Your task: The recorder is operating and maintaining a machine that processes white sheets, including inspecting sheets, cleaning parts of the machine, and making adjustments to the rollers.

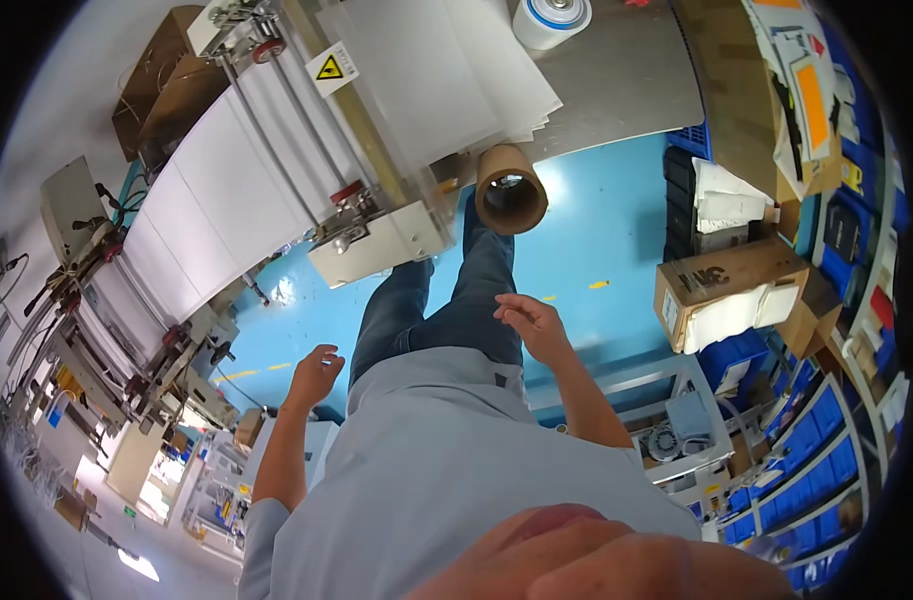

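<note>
My left hand (316, 376) hangs in the air beside my left thigh. Its fingers are loosely bent and apart, with nothing in them. Before my right thigh is my right hand (532, 327), also unladen, its fingers half curled. Ahead of it, a brown cardboard tube (511, 190) points its open end toward me at the table's front edge. White sheets (446, 80) lie in a stack on the grey table (626, 90). A white roll with a blue ring (550, 22) stands behind them. Neither hand touches any of these.
To the left runs a machine with metal rods (286, 130), a white web (216, 200) and a metal end block (381, 245). Cardboard boxes (721, 285), black crates (681, 205) and shelves of blue bins (806, 450) stand on the right. Below is a blue floor (606, 220).
</note>
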`<state>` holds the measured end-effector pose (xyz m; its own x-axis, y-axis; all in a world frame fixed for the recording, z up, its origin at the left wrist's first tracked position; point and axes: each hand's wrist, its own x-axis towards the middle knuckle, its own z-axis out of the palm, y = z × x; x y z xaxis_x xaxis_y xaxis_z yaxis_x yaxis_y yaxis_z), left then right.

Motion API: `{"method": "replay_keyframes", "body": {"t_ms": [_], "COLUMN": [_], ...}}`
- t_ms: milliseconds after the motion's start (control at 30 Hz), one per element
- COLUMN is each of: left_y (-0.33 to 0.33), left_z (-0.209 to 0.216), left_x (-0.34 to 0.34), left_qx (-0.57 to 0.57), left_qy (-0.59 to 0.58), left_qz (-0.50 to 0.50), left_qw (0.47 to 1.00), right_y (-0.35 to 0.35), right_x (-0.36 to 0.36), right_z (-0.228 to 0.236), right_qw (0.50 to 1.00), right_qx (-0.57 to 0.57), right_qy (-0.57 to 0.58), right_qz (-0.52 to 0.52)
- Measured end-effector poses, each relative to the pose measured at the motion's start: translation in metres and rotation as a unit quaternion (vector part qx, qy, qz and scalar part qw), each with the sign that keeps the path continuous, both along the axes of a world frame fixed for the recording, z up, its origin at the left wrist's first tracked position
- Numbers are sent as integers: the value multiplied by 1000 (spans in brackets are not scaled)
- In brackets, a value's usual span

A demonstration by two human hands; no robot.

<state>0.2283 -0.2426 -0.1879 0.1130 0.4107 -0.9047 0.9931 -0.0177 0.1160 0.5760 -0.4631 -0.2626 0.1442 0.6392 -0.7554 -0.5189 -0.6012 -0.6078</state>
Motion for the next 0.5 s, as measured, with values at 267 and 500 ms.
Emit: {"method": "replay_keyframes", "body": {"t_ms": [267,500], "left_y": [-4,-47], "left_z": [-30,-91], "left_x": [73,170], "left_qx": [43,-211], "left_qy": [-38,-83], "left_qz": [77,442], "left_qw": [995,868], "right_y": [4,62], "right_x": [20,-29], "right_z": [-46,-69], "right_qw": [998,974], "right_qx": [-9,134], "right_qy": [45,-27], "right_qz": [36,182]}}
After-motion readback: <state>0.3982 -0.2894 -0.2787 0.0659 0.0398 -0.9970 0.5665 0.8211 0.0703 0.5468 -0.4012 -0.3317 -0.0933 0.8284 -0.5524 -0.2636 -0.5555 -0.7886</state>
